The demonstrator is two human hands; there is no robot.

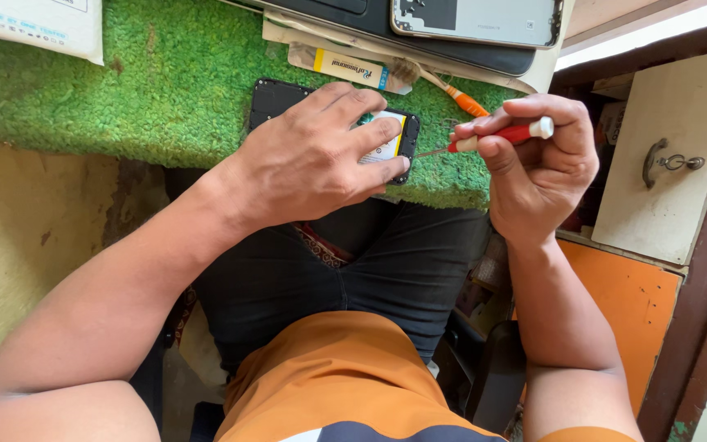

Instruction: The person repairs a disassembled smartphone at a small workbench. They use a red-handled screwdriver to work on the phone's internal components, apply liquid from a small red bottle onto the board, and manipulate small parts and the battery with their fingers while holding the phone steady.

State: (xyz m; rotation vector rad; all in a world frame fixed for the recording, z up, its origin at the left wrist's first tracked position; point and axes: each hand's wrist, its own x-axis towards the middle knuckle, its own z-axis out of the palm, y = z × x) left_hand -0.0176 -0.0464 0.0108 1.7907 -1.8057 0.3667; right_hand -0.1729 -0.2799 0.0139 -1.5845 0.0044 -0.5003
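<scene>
Evidently the left hand point(317, 155) presses spread fingers on the opened phone point(330, 131), steadying it on the green mat point(124, 90) while the right hand point(533, 160) pinches a red screwdriver point(497, 137) at its edge.

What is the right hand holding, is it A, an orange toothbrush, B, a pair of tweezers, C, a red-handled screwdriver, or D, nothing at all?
C: the right hand grips a red-handled screwdriver with a white cap, its thin metal tip pointing toward the opened phone that the left hand presses on the green mat.
</scene>
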